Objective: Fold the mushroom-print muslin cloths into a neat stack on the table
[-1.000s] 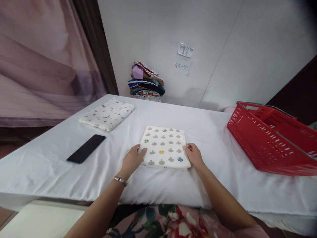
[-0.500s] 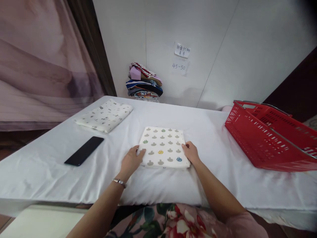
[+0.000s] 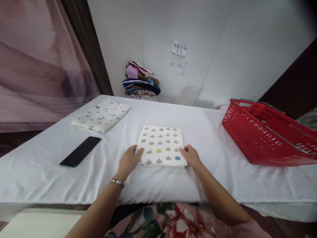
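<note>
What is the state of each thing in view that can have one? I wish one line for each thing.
White cloth with mushroom print: folded flat, left hand and right hand touching its sides
White cloth with small dark print: folded, lying flat
Black rectangular phone: lying flat, screen dark
Red plastic basket: upright, open at the top
Multicoloured fabric pile: stacked
White shiny tablecloth: spread, wrinkled

— Folded on the worktop (image 3: pixel 183 114)?
— Two: one mushroom-print cloth (image 3: pixel 163 157), one grey-motif cloth (image 3: pixel 100 115).
— Coloured mushrooms (image 3: pixel 158 150)?
— Four: two green, one yellow, one blue.
— Next?
— One left hand (image 3: pixel 129 161), one right hand (image 3: pixel 192 155).
— And the rest?
— One black smartphone (image 3: pixel 80 152), one red shopping basket (image 3: pixel 252 142), one silver wristband (image 3: pixel 118 181), two handwritten notes (image 3: pixel 179 49) on the wall (image 3: pixel 203 33), one fabric pile (image 3: pixel 141 81).
</note>
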Demonstrator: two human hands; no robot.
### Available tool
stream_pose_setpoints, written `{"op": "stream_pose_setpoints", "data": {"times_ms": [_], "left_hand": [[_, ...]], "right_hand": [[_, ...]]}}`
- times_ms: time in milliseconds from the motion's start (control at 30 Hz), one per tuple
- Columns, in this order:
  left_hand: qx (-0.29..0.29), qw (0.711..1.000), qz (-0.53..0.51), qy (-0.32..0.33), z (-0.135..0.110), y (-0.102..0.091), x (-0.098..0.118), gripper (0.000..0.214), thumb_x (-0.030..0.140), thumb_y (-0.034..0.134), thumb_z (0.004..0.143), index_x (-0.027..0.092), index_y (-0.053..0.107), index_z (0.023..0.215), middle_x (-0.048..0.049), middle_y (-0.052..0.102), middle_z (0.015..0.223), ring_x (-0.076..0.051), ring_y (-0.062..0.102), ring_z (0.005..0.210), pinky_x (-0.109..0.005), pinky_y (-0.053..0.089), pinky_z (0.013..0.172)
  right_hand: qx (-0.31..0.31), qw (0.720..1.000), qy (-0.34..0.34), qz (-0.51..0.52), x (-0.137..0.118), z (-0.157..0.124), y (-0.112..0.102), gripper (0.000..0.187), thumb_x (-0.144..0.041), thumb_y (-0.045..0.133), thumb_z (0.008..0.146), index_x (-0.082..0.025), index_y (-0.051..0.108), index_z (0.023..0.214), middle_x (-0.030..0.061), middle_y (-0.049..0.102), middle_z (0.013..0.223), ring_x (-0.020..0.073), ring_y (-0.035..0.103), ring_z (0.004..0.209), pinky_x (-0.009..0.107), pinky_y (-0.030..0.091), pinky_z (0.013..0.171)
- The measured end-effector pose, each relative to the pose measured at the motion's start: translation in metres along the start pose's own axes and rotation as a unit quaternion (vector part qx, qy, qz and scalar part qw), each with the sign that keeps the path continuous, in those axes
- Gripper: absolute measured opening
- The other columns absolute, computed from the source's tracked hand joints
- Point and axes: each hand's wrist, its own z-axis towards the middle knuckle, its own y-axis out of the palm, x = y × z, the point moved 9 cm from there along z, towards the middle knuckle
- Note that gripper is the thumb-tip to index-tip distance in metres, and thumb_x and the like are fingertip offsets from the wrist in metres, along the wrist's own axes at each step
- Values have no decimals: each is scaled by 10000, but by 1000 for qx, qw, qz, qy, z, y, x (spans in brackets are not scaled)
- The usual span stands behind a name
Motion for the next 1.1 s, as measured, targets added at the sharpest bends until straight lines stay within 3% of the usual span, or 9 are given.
{"op": "stream_pose_setpoints", "data": {"times_ms": [267,600,833,900,967,1100], "left_hand": [[6,1000,-10,3,0,1,-1,541,539,448,819,188,504,1227,-95,587,1213,-243,565,1075,-328,422,882],[-12,999,-16,-32,4,1,-1,562,585,419,820,179,533,1192,-109,619,1151,-247,593,1042,-308,434,810],[-48,998,-1,-32,4,9,0,577,554,450,818,174,449,1253,-107,655,1060,-234,640,927,-295,442,732],[-51,998,8,-29,2,9,-2,582,559,437,822,173,442,1258,-105,657,1046,-235,639,920,-301,449,729],[-32,999,41,-13,-1,5,0,557,540,418,837,162,457,1245,-118,637,1083,-247,615,976,-322,451,768],[67,985,131,93,1,-10,39,518,464,438,855,146,452,1264,-153,483,1311,-281,460,1196,-383,391,933]], "right_hand": [[40,999,-21,29,2,0,-2,250,-424,480,764,-227,458,611,-35,539,587,145,494,596,238,333,546],[-37,999,-10,-16,-1,-8,1,335,-539,478,784,-225,474,667,6,607,679,168,545,633,254,348,557],[-48,992,-26,-116,1,-6,8,270,-451,411,846,-229,494,717,23,608,679,189,555,645,275,363,566],[-51,988,-33,-144,-3,-8,6,265,-444,411,846,-220,546,804,63,642,793,225,587,739,310,403,614],[-15,983,-84,-160,-21,-10,-2,301,-408,446,829,-197,567,1004,121,628,1033,276,574,951,364,433,742],[46,962,-238,-125,-82,-17,0,600,-413,452,831,-154,345,1361,144,345,1428,292,272,1330,427,291,1032]]}}
